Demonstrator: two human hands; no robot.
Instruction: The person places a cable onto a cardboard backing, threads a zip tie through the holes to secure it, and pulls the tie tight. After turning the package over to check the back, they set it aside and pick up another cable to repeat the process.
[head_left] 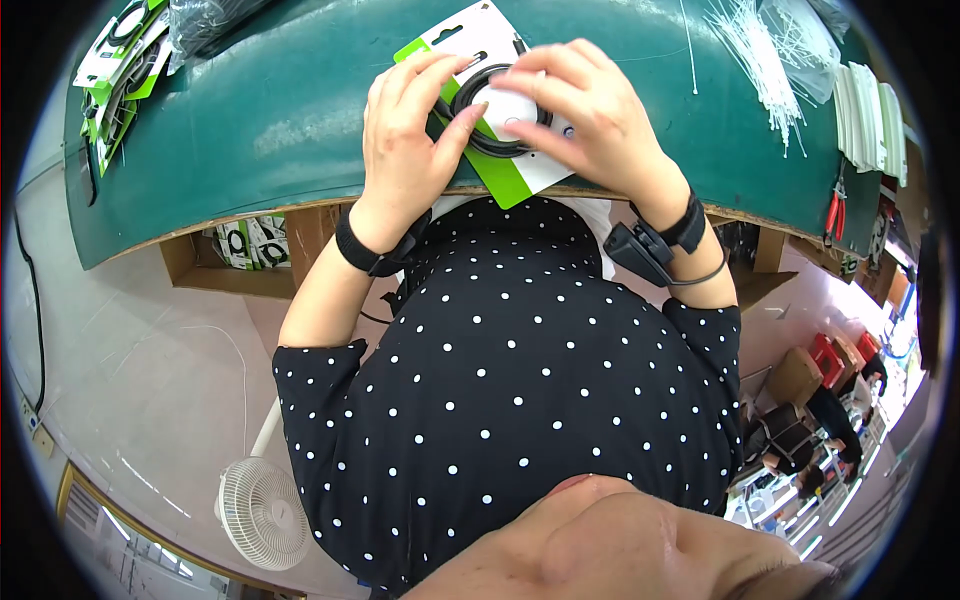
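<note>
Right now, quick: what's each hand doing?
Left hand: fingers pinching the black coiled cable on the white-and-green backing card.
Right hand: fingers curled over the white round piece, pressing it on the card.

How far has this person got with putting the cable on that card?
Done: finished cards lie stacked at the table's far left. In hand: left hand and right hand press a coiled black cable onto a white-green card. Left: loose white ties lie unused.
</note>
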